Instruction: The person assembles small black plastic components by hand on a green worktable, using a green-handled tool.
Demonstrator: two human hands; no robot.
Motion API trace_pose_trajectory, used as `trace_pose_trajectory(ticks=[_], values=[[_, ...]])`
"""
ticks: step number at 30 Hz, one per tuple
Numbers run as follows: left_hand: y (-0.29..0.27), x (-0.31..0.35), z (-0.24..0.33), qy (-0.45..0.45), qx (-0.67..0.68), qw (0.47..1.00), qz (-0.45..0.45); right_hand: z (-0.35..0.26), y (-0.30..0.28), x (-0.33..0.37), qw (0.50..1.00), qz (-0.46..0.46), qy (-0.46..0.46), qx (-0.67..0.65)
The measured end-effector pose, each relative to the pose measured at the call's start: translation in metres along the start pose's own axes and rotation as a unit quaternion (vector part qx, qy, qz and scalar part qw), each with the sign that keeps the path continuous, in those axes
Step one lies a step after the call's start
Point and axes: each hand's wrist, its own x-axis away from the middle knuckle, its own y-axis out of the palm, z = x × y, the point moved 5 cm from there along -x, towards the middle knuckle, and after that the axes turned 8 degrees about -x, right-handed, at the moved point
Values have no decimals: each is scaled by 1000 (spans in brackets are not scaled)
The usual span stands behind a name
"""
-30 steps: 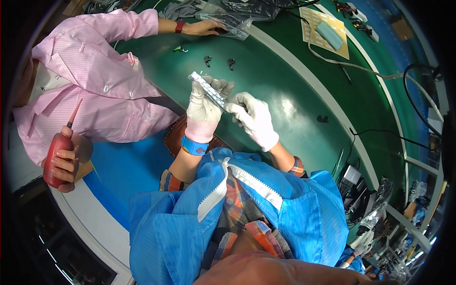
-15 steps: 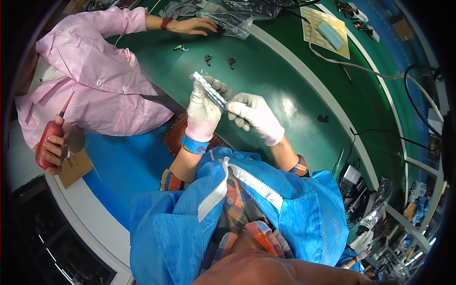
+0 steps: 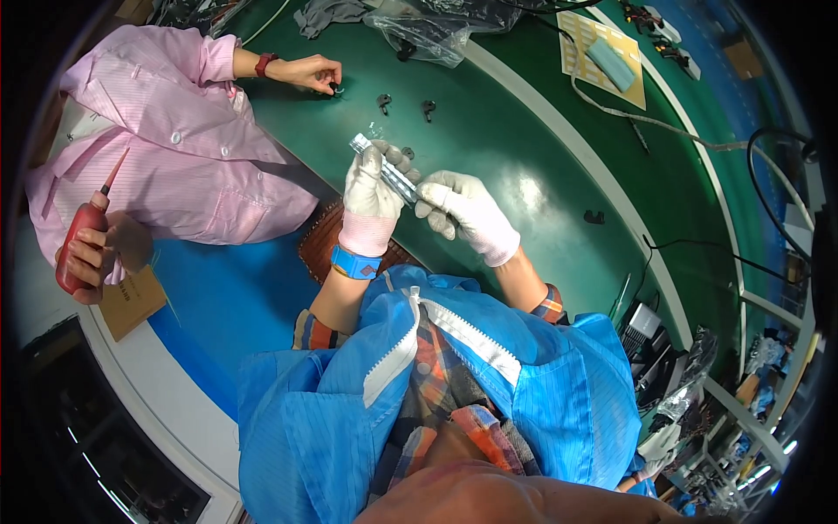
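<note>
My left hand (image 3: 365, 205), in a white glove with a blue wristband, is closed round a narrow silvery strip (image 3: 398, 182). The strip slants from upper left to lower right, and I cannot make out its exact kind. My right hand (image 3: 471, 216), also gloved, pinches at the strip's lower right end; its fingertips partly hide what they grip. Just beyond my left fingers lies a small dark part (image 3: 408, 154). Farther off on the green table (image 3: 515, 140) rest two small black clip-like parts, one (image 3: 383, 104) left of the other (image 3: 429, 110).
At the left, a person in a pink striped coat (image 3: 175, 148) holds a red squeeze bottle (image 3: 84, 249) with a long nozzle. Their other hand (image 3: 305, 73) touches a small part. Clear plastic bags (image 3: 428, 35) lie at the back; another black part (image 3: 594, 217) sits to the right.
The co-worker's far hand has moved left from the plastic bag to the small part on the table. My hands have barely shifted, still on the strip.
</note>
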Motion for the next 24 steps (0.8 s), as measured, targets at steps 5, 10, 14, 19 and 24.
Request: trace_pose_trajectory(ticks=[5,10,14,19,24], values=[[-8,-7,1,-18,64,998,4,0,-5,-3,997,39,1,61],[-13,-15,2,-37,113,992,34,6,-16,-12,994,54,-9,92],[-22,-19,2,-48,127,988,69,9,-11,-16,995,60,-22,74],[-20,-21,3,-61,155,985,52,12,-2,-20,990,95,-73,75],[-21,-20,4,-62,115,989,74,-1,9,-19,945,110,-167,259]])
